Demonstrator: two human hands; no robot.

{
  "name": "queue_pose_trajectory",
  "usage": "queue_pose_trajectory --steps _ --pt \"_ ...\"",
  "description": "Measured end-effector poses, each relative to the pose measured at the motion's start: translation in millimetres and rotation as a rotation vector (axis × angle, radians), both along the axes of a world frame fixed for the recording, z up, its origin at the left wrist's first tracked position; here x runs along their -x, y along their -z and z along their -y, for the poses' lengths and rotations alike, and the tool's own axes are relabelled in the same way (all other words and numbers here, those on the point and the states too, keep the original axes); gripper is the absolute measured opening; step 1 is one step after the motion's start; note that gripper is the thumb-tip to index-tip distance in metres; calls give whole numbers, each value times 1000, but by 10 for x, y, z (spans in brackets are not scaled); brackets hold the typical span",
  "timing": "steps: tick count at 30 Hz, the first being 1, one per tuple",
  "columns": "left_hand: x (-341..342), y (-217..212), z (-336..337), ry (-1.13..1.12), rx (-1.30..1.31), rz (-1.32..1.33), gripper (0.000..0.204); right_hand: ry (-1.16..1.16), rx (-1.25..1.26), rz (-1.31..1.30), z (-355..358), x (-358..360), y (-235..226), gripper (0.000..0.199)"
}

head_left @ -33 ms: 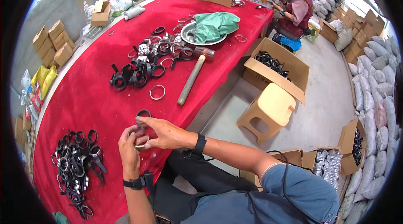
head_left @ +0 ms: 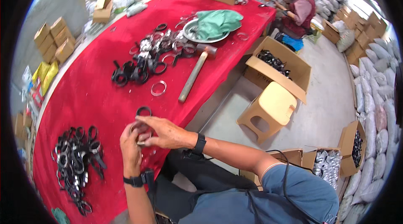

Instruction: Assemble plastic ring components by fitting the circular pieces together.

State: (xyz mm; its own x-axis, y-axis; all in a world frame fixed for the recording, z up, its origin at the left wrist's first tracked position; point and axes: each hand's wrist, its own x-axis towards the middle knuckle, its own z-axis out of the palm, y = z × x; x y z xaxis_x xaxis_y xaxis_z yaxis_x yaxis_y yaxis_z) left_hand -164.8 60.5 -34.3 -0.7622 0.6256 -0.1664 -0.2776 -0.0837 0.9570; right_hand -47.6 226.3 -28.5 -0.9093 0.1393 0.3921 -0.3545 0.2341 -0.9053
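A small metal ring (head_left: 140,133), silver and partly hidden by fingers, sits pinched between both hands just above the near edge of the red desk (head_left: 96,98). The left hand (head_left: 131,150) rises palm-in with its grip closed under the ring; the right hand (head_left: 161,131) reaches across from the right, fingers pressed over the top. A black ring (head_left: 144,111) lies just beyond, and a heap of black clamps (head_left: 77,157) lies to the left.
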Motion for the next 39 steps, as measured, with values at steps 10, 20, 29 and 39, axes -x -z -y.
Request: queue_pose_trajectory --steps 10,20,29,39 --pt "-474 -301 -29 258 -307 390 44 -55 240 120 -209 -410 -81 81" --pt "-961 -486 336 80 -51 -7 34 -33 65 -37 -3 -804 -359 89" --pt "-1166 -552 487 116 -31 177 36 -127 397 56 39 -981 -260 78" --pt "-1299 -467 390 11 381 -280 25 -260 787 245 124 -1139 -121 70"
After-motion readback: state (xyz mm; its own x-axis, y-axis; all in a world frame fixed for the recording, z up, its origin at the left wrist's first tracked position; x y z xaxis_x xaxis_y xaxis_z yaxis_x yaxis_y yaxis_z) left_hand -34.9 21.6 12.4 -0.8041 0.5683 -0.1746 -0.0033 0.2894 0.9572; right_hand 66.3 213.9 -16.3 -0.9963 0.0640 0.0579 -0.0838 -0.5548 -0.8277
